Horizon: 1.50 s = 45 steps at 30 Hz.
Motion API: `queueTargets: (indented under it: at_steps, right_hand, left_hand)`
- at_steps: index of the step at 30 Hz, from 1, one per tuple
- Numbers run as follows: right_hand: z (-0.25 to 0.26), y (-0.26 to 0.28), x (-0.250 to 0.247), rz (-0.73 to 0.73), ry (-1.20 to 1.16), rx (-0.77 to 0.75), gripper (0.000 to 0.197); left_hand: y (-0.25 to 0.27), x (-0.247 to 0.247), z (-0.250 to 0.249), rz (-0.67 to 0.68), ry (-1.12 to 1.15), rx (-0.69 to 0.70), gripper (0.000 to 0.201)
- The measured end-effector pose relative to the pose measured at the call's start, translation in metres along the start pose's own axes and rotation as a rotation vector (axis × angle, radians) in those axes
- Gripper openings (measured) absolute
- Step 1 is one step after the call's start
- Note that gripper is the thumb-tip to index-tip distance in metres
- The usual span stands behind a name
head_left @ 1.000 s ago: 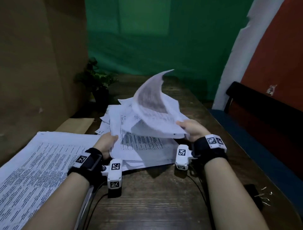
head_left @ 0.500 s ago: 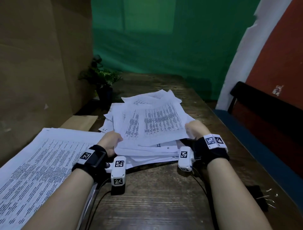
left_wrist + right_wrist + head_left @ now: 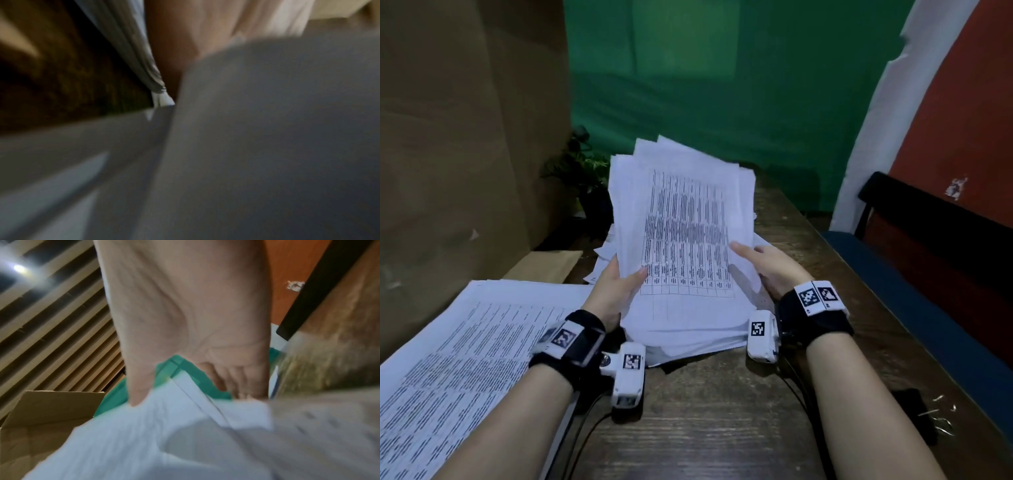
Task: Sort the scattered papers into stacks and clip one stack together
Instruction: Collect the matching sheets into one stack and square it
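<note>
A loose bundle of printed white sheets point(image 3: 681, 226) stands tilted up off the wooden table point(image 3: 709, 421), its top page showing a dark table of text. My left hand point(image 3: 616, 284) grips the bundle's left edge, thumb on the front page. My right hand point(image 3: 767, 267) holds the right edge, thumb laid across the front. More white sheets point(image 3: 695, 346) lie flat under the bundle. In the right wrist view, my thumb and fingers point(image 3: 236, 382) close on the white paper point(image 3: 164, 426). The left wrist view is blurred, showing grey paper point(image 3: 267, 146) close up.
A large stack of printed pages point(image 3: 458, 370) covers the table's left side. Cardboard point(image 3: 448, 137) walls the left. A small potted plant point(image 3: 582, 171) stands behind the papers. A small black object point(image 3: 914, 411) and loose metal clips point(image 3: 941, 414) lie at the right edge.
The sheets that lay fanned on the table have been gathered and raised upright between both hands. Earlier, the right hand laid down a curled sheet it had lifted.
</note>
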State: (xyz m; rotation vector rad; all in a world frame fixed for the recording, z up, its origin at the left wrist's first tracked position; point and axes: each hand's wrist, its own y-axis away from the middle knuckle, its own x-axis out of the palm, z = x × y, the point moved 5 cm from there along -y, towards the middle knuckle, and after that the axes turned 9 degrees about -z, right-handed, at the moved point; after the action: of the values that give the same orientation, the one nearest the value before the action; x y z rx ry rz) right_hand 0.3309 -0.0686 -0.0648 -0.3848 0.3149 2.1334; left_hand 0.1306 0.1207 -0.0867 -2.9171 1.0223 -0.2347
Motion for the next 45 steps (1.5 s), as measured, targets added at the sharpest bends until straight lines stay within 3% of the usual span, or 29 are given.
queueTargets:
  at_steps: [2, 4, 7, 9, 11, 13, 14, 19, 21, 23, 25, 27, 29, 31, 34, 37, 39, 42, 44, 45]
  right_hand:
    - [0.028, 0.013, -0.002, 0.039, -0.281, -0.134, 0.044]
    - [0.063, 0.023, -0.011, -0.022, -0.424, -0.276, 0.024]
    - [0.110, 0.034, -0.026, -0.156, -0.405, -0.465, 0.021]
    - [0.125, 0.034, -0.030, -0.170, -0.432, -0.513, 0.042]
    - [0.132, 0.036, -0.031, -0.196, -0.474, -0.511, 0.078]
    - [0.135, 0.035, -0.030, -0.187, -0.537, -0.503, 0.097]
    - [0.136, 0.034, -0.030, -0.184, -0.568, -0.517, 0.092]
    - [0.146, 0.044, -0.029, -0.225, -0.630, -0.566, 0.025]
    - [0.154, 0.051, -0.033, -0.269, -0.699, -0.630, 0.017]
    - [0.163, 0.057, -0.037, -0.246, -0.724, -0.748, 0.024]
    - [0.162, 0.049, -0.037, -0.222, -0.663, -0.765, 0.034]
    - [0.140, 0.027, -0.027, -0.209, -0.539, -0.591, 0.033]
    - [0.106, 0.006, -0.008, -0.181, -0.406, -0.349, 0.049]
    - [0.080, -0.007, 0.009, -0.168, -0.336, -0.232, 0.055]
    - [0.077, -0.012, 0.016, -0.230, -0.427, -0.215, 0.038]
    - [0.096, -0.013, 0.007, -0.158, -0.556, -0.339, 0.054]
    - [0.092, -0.015, 0.005, -0.044, -0.523, -0.335, 0.061]
    - [0.055, -0.023, 0.015, 0.017, -0.423, -0.211, 0.050]
    - [0.043, -0.026, 0.022, -0.028, -0.379, -0.161, 0.043]
    - [0.044, -0.027, 0.023, -0.057, -0.417, -0.156, 0.037]
  left_hand:
    - [0.003, 0.009, -0.020, 0.000, 0.027, 0.152, 0.049]
    - [0.007, 0.014, -0.053, -0.090, -0.130, 0.355, 0.054]
    - [0.009, 0.015, -0.113, -0.348, -0.255, 0.648, 0.039]
    - [0.008, 0.018, -0.145, -0.467, -0.292, 0.793, 0.030]
    - [0.002, 0.024, -0.158, -0.507, -0.266, 0.819, 0.033]
    - [0.002, 0.030, -0.161, -0.511, -0.237, 0.855, 0.044]
    - [0.004, 0.035, -0.160, -0.494, -0.227, 0.901, 0.045]
    - [0.002, 0.049, -0.149, -0.444, -0.262, 0.984, 0.019]
    - [0.009, 0.048, -0.155, -0.492, -0.228, 1.058, 0.010]
    - [0.016, 0.046, -0.166, -0.482, -0.195, 1.126, 0.005]
    - [0.002, 0.038, -0.163, -0.480, -0.203, 1.038, 0.013]
    - [-0.022, 0.029, -0.139, -0.455, -0.228, 0.744, 0.028]
    - [-0.049, 0.026, -0.093, -0.382, -0.268, 0.334, 0.027]
    - [-0.052, 0.034, -0.064, -0.333, -0.283, 0.163, 0.029]
    - [-0.043, 0.043, -0.072, -0.384, -0.194, 0.299, 0.019]
    - [-0.043, 0.042, -0.095, -0.370, -0.074, 0.458, 0.011]
    - [-0.059, 0.036, -0.083, -0.336, -0.022, 0.337, 0.027]
    - [-0.077, 0.029, -0.032, -0.287, -0.217, 0.041, 0.062]
    - [-0.072, 0.036, -0.018, -0.221, -0.253, -0.048, 0.057]
    - [-0.069, 0.040, -0.022, -0.232, -0.274, -0.017, 0.048]
